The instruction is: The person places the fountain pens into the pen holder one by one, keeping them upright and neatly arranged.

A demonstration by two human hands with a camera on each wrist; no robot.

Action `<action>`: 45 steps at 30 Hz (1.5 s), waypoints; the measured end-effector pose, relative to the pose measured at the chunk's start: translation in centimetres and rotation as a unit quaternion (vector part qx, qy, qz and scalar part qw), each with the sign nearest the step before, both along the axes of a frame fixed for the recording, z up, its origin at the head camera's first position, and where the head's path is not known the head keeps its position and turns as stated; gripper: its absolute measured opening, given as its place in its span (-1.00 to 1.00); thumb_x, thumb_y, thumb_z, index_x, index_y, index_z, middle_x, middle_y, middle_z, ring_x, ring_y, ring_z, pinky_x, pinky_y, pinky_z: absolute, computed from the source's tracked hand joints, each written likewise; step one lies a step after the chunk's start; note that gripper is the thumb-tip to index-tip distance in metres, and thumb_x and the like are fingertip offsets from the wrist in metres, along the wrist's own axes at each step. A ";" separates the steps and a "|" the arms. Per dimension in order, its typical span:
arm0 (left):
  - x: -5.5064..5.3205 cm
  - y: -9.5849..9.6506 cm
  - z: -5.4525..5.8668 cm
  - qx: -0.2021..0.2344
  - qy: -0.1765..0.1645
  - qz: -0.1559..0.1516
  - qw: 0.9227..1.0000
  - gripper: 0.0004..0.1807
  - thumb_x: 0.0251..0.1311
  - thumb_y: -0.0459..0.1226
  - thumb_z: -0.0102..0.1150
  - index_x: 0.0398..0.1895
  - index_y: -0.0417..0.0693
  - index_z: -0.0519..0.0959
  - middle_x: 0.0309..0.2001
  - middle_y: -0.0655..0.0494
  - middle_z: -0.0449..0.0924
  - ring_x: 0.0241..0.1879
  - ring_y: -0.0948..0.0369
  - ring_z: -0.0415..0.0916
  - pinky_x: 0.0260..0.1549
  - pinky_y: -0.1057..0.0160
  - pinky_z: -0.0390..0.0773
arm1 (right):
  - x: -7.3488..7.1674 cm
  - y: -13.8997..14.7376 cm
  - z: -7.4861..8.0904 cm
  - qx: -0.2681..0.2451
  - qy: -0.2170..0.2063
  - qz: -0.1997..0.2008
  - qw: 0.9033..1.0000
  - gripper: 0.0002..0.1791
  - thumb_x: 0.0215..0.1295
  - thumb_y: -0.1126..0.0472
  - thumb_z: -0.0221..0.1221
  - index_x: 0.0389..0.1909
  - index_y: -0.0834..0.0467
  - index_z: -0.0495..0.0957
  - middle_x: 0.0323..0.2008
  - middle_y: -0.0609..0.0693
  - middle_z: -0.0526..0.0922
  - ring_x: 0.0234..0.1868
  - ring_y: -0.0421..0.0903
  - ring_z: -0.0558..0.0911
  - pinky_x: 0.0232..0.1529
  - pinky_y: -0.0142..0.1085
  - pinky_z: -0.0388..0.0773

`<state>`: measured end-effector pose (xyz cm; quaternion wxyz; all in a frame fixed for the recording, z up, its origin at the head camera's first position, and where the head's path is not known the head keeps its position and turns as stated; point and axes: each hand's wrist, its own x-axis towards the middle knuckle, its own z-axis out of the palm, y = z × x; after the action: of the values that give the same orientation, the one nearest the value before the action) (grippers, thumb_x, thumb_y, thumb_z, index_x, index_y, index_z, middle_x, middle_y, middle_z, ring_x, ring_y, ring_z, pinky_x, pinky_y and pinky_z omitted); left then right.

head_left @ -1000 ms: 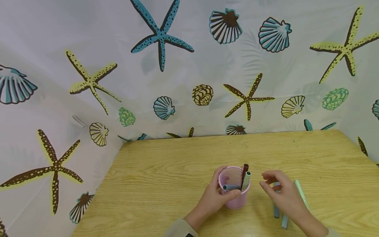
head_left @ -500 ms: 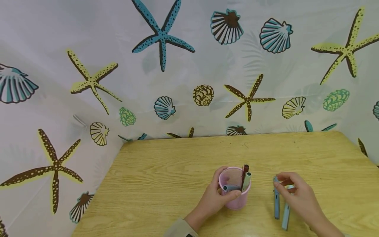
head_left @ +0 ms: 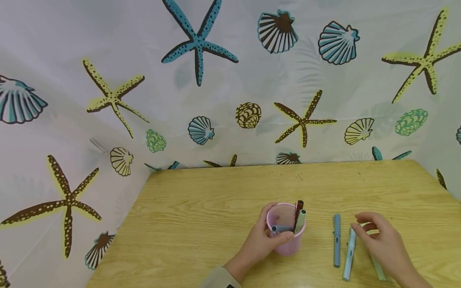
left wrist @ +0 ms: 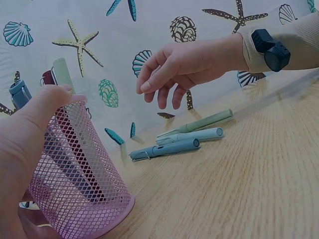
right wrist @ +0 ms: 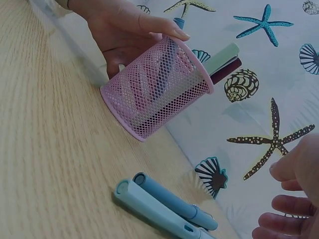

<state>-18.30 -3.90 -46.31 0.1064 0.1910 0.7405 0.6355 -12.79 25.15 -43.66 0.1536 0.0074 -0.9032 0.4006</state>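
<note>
On the table, my left hand (head_left: 256, 245) grips a pink mesh pen cup (head_left: 291, 249), thumb over its rim. Inside the cup lean a dark red pen (head_left: 299, 205), a pale green pen (head_left: 300, 222) and a blue-grey pen (head_left: 283, 228). My right hand (head_left: 386, 243) hovers with loosely bent fingers and holds nothing. Below it lie a blue pen (left wrist: 166, 149), a light blue pen (left wrist: 192, 135) and a green pen (left wrist: 202, 122), side by side. From the head view, the right hand partly covers the green pen.
Wood-grain table (head_left: 201, 220) spreads out under everything. Behind and beside it hangs a pale cloth (head_left: 223, 92) printed with starfish and shells. A dark watch-like device (left wrist: 271, 50) sits on the right wrist.
My right hand has moved rightward, from near the cup across the blue pen to above the light blue and green pens. My left hand keeps its hold on the cup.
</note>
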 end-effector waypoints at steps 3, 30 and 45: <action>0.1 0.0 0.1 0.000 -0.001 0.001 1.000 -0.22 0.04 -0.04 0.33 0.28 0.56 0.10 0.19 0.08 0.29 0.14 0.03 0.32 -0.04 0.01 0.45 | 0.0 0.6 -0.1 0.009 -0.025 -0.009 1.000 -0.61 0.33 0.02 0.09 -0.01 0.24 0.46 -0.11 0.13 0.52 -0.30 -0.31 0.47 -0.42 -0.40 0.51; 0.1 0.1 0.0 -0.002 0.006 0.001 1.000 -0.23 0.05 -0.03 0.32 0.27 0.58 0.10 0.19 0.15 0.29 0.14 0.07 0.32 -0.03 0.03 0.44 | -0.8 3.8 -1.9 0.081 -0.188 0.007 0.979 -0.46 0.27 0.07 0.14 -0.06 0.53 0.36 -0.34 0.21 0.57 -0.31 0.11 0.56 -0.37 -0.08 0.50; 0.0 0.0 -0.1 -0.003 0.006 0.005 1.000 -0.21 0.04 -0.04 0.34 0.27 0.58 0.10 0.18 0.15 0.29 0.14 0.06 0.32 -0.03 0.05 0.45 | -1.7 3.8 -2.3 0.121 -0.211 0.031 0.969 -0.43 0.25 0.04 0.17 -0.08 0.53 0.37 -0.35 0.27 0.59 -0.34 0.07 0.58 -0.43 -0.15 0.50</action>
<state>-18.28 -3.86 -46.36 0.0991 0.1911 0.7441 0.6324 -14.52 28.90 -45.94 -0.0551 -0.0312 -0.9564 0.2850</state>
